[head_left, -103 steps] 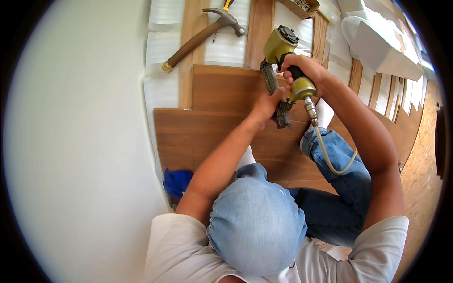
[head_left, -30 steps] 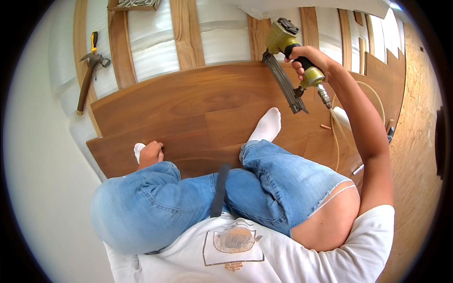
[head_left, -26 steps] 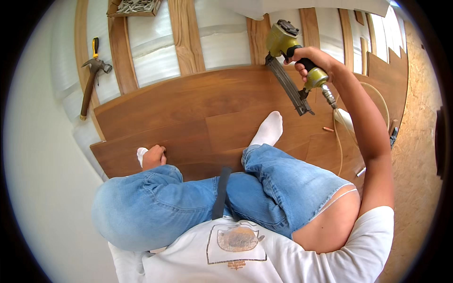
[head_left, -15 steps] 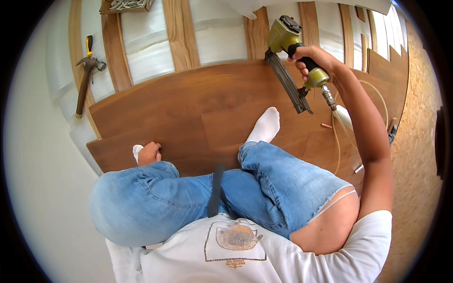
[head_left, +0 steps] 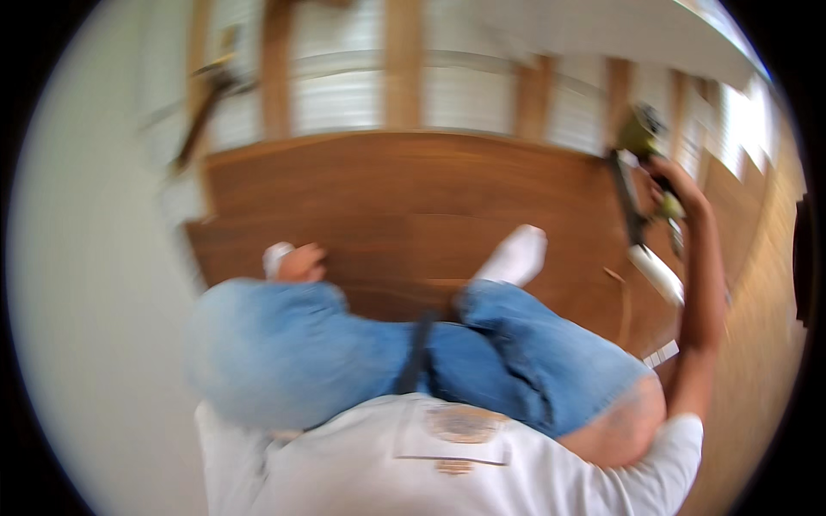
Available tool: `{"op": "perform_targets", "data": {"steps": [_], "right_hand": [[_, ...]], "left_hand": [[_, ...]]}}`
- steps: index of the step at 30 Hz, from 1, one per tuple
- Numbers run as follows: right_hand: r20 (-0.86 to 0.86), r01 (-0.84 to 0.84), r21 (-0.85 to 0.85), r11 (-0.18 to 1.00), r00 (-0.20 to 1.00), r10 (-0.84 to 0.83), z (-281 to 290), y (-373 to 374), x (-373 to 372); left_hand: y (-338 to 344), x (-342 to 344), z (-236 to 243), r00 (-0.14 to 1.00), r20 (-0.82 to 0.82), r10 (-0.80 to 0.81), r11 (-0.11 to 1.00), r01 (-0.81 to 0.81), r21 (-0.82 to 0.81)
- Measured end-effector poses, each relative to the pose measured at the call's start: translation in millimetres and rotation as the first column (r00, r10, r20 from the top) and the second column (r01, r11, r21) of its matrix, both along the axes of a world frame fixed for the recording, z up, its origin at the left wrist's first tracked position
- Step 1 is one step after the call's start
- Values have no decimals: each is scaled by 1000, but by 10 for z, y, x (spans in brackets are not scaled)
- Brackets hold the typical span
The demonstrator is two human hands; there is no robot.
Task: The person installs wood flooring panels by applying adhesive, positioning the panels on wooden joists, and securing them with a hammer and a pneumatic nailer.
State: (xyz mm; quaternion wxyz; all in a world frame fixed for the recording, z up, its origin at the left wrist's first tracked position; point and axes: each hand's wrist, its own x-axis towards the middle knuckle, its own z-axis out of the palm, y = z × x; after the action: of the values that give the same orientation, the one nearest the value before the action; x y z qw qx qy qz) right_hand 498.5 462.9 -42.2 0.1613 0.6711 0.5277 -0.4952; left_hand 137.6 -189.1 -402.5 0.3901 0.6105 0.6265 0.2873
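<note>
The picture is smeared by motion. At the right, my right hand (head_left: 675, 185) is closed round the handle of an olive-green nail gun (head_left: 638, 133), whose long dark magazine hangs over brown floorboards (head_left: 387, 189). My left hand (head_left: 301, 262) rests low at the left on those boards, beside my white-socked foot; its fingers are too blurred to read. My other socked foot (head_left: 512, 254) lies right of centre. A pale hose (head_left: 623, 305) runs down from near the gun, and a white object (head_left: 656, 275) I cannot make out lies beneath it.
Wooden battens (head_left: 403, 69) and white sheeting (head_left: 335, 95) stretch beyond the boards. A hammer (head_left: 200, 120) lies at upper left, beside a blurred yellow-handled tool (head_left: 230, 43). A pale wall (head_left: 86, 258) rises at left. Chipboard (head_left: 748, 284) is at the right, a white bulky shape (head_left: 637, 34) at top.
Since the oldest frame, my left hand has let go of the nail gun and moved down-left. In the last half second, the gun and my right hand have shifted rightward as the view swung.
</note>
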Motion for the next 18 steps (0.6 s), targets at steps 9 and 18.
{"op": "perform_targets", "data": {"steps": [9,18], "right_hand": [[-144,57,-356,933,983,-115,-368,125,388],[-71,82,-341,936,991,-112,-452,129,232]], "left_hand": [[37,-49,1293,961,-209,179,982,-187,-22],[-81,-71,1331,949,-246,196,977,-211,-35]]}}
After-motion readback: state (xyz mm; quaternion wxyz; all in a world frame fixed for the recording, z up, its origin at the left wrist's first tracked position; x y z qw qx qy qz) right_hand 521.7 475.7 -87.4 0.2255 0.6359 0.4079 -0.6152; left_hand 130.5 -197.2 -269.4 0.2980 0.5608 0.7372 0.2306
